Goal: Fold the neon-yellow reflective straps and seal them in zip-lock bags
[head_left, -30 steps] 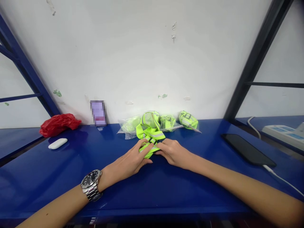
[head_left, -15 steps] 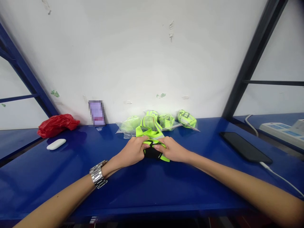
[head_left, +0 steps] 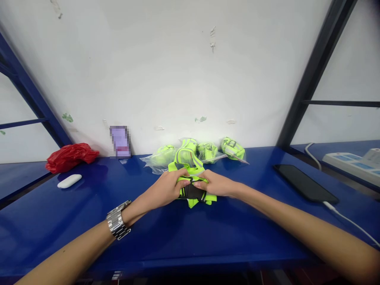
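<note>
A neon-yellow reflective vest with grey stripes and a black panel lies bunched in the middle of the blue table. My left hand grips it from the left, its thumb over the black part. From the right, my right hand pinches the same cloth, thumb pointing inward. Both thumbs nearly meet above the black panel; the other fingers are partly hidden by the fabric. Just behind it, against the wall, lie several similar neon bundles in clear plastic bags, one of them a bagged bundle at the right.
On the blue table, a red plastic bag and a white case lie at the left. A blurred purple phone-like object leans on the wall. At right are a black phone with a white cable and a power strip.
The black panel has turned to face up more, and more yellow cloth hangs out below my hands. My hands have shifted slightly and still hold the vest.
</note>
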{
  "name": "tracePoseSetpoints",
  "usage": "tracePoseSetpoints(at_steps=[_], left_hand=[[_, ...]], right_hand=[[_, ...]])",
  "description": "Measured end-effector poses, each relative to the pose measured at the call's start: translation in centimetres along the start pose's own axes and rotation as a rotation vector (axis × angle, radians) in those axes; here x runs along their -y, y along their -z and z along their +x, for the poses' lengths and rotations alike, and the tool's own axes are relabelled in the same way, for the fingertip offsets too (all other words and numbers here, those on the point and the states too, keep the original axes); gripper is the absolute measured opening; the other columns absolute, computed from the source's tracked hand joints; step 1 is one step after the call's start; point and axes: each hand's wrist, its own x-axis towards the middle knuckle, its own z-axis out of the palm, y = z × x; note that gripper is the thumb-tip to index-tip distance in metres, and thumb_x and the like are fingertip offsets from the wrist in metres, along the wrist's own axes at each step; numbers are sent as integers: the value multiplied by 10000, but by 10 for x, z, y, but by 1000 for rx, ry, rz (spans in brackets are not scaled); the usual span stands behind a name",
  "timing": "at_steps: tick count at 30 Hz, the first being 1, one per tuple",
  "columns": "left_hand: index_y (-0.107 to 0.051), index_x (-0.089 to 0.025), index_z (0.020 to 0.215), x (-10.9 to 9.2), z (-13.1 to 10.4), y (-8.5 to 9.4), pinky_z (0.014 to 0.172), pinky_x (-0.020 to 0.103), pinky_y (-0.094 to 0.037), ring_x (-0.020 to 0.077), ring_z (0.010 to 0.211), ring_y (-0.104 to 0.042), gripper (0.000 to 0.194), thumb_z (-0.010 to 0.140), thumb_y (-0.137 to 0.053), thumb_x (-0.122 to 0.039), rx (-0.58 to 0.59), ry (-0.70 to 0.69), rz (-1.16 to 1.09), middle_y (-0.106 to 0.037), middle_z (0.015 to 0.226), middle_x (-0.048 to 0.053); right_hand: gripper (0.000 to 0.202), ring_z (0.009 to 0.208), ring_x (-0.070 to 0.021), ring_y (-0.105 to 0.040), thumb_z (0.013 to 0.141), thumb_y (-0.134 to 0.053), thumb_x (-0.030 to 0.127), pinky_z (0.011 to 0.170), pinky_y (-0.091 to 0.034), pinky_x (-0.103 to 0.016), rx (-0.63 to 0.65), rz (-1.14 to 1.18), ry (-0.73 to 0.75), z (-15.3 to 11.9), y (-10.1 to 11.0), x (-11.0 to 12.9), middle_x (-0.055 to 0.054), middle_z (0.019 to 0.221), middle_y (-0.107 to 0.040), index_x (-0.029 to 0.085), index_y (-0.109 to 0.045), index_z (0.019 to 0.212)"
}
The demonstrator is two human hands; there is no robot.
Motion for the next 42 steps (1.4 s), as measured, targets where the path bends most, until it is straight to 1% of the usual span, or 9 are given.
tracePoseSetpoints(at_steps=[4, 9, 13, 16, 19, 22, 25, 36, 42], left_hand=[[-660, -194, 1056, 3, -4, -7, 828, 374, -405, 228, 911, -516, 245, 939, -459, -269, -123, -74, 184, -575, 925, 88], [-660, -212, 1134, 12, -10, -13, 709, 315, -417, 198, 798, -503, 320, 970, -405, -314, -173, -98, 255, -505, 804, 56], [-677, -222, 1102, 14, -10, -14, 663, 288, -397, 177, 741, -514, 349, 986, -362, -316, -157, -81, 307, -492, 768, 45], [-686, -212, 1063, 15, -10, -15, 671, 284, -399, 173, 745, -526, 358, 990, -349, -311, -162, -71, 333, -505, 779, 49], [-679, -208, 1044, 17, -10, -16, 689, 288, -407, 180, 773, -546, 374, 998, -324, -317, -150, -62, 341, -535, 795, 52], [-637, -204, 1091, 18, -10, -19, 713, 299, -408, 193, 836, -568, 357, 1006, -306, -308, -150, -70, 367, -592, 864, 59], [-563, -192, 1137, 19, -10, -22, 733, 317, -406, 209, 896, -568, 290, 1005, -319, -277, -182, -93, 414, -628, 948, 62], [-567, -173, 979, 22, -15, -26, 795, 374, -429, 235, 947, -532, 261, 967, -308, -143, -229, -280, 512, -592, 1064, 108], [-407, -153, 1309, 17, -37, -17, 982, 437, -425, 286, 1174, -507, 480, 934, -467, -447, -158, -325, 373, -537, 1291, 155]], right_hand=[[182, 564, -109, -381, 834, -535, 291, 530, -304, -220, 12, -48, -42, 3, 1, 0, 20, 613, -470, 130, -620, 841], [237, 645, -156, -513, 847, -552, 330, 579, -366, -237, -48, -112, 53, 1, 2, 0, -10, 706, -591, 156, -664, 962], [354, 718, -203, -569, 820, -616, 487, 607, -391, -266, -357, -408, 48, -5, -6, -8, -58, 781, -623, 155, -642, 940], [287, 804, -222, -572, 880, -577, 432, 682, -422, -303, -584, -668, 232, -12, -17, -15, -100, 863, -619, 149, -603, 917], [266, 816, -204, -567, 983, -395, 278, 756, -441, -324, -498, -796, 527, -18, -24, -19, -97, 848, -619, 147, -605, 885], [369, 923, -241, -559, 940, -467, 448, 834, -452, -382, -392, -789, 634, -23, -24, -19, -132, 974, -619, 113, -593, 1033], [537, 1056, -300, -510, 863, -546, 550, 875, -441, -444, -348, -809, 626, -24, -21, -17, -179, 1080, -577, 84, -551, 1129], [139, 984, -250, -540, 931, -491, 273, 823, -453, -407, -220, -841, 501, -16, -14, -20, -149, 1035, -577, 151, -534, 983], [175, 868, -231, -562, 954, -420, 254, 787, -460, -380, -259, -865, 510, -17, -19, -14, -129, 940, -596, 135, -536, 1008]])
